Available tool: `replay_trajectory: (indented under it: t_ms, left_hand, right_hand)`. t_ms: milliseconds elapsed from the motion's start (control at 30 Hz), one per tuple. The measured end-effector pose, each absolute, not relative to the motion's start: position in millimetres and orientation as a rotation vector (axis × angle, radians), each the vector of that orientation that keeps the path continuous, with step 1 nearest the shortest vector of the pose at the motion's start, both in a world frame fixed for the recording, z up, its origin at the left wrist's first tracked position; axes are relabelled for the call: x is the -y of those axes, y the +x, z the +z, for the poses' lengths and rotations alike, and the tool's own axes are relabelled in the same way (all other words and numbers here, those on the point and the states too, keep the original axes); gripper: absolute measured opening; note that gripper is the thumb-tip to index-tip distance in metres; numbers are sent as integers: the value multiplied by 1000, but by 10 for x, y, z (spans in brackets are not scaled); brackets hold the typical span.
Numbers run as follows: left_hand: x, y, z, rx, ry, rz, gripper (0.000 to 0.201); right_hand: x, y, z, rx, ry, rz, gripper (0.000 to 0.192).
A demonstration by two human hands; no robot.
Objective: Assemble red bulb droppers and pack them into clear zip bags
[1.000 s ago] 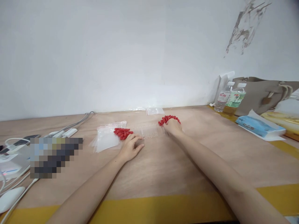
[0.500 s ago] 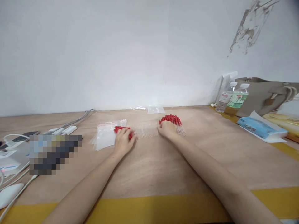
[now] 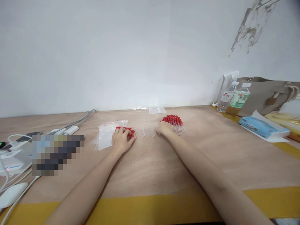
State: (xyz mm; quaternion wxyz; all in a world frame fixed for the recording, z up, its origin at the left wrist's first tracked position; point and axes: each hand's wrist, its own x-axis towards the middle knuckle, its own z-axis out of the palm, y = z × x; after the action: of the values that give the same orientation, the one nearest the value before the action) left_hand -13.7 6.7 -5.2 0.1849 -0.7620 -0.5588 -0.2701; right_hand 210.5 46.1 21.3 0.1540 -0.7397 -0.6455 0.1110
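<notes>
A row of thin clear tubes (image 3: pixel 145 130) lies side by side on the table between my hands. My left hand (image 3: pixel 122 139) rests at the row's left end, fingers curled over several red rubber bulbs (image 3: pixel 132 133). At the right end, my right hand (image 3: pixel 164 127) is closed with its fingertips at the last tubes; what it pinches is hidden. Just beyond it lies a bunch of droppers (image 3: pixel 178 125), red bulbs pointing away and clear stems toward me. Small clear zip bags (image 3: pixel 105 137) lie under and left of my left hand.
Another small bag (image 3: pixel 157 110) lies by the wall. To the left are cables (image 3: pixel 84 117), chargers and a blurred-out item (image 3: pixel 56 153). At the right stand two bottles (image 3: pixel 238 98), a grey bag (image 3: pixel 260 93) and a blue tissue pack (image 3: pixel 263 126). Yellow tape (image 3: pixel 131 207) runs along the front edge.
My right hand has moved slightly left, away from the dropper bunch and onto the end of the tube row. My left hand has shifted slightly left, still over the red bulbs.
</notes>
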Motion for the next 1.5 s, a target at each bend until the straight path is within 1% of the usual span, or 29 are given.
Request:
replay_trajectory:
  t_ms: [200, 300, 367, 467, 567, 733, 900, 1067, 1267, 1400, 1500]
  left_hand:
    - [-32, -130, -14, 1619, -2071, -666, 26]
    - [45, -75, 66, 1638, -2014, -668, 25]
    - [118, -8, 119, 1640, -2043, -732, 23]
    - [230, 135, 128, 1595, -2284, -973, 18]
    - [302, 292, 18, 1619, -2594, -1273, 16]
    - [298, 439, -237, 1695, -2959, -1680, 16]
    - [245, 431, -315, 1722, -3008, -1887, 25]
    - [274, 457, -266, 1730, -3132, -1828, 30]
    - [325, 515, -236, 1806, -3153, -1707, 28]
    - [337, 495, -235, 1742, -3162, -1658, 27]
    - [361, 470, -206, 1639, -3161, -1526, 25]
  right_hand:
    - [-226, 2269, 183, 1862, -1891, 226, 25]
    - [-55, 2440, 97, 1915, -1709, 228, 19]
    - [74, 2551, 22, 1967, -1492, 243, 15]
    - [277, 2656, -77, 2032, -1219, 242, 19]
    - [438, 2666, -136, 2084, -1076, 230, 20]
    - [520, 2605, -188, 2065, -1067, 232, 17]
    - [510, 2584, -215, 2077, -1060, 224, 15]
    - [524, 2552, -211, 2093, -1065, 228, 12]
    - [521, 2522, -229, 2088, -1071, 281, 13]
    - [486, 2538, -246, 2136, -1089, 311, 13]
    - [467, 2566, -224, 2197, -1090, 292, 14]
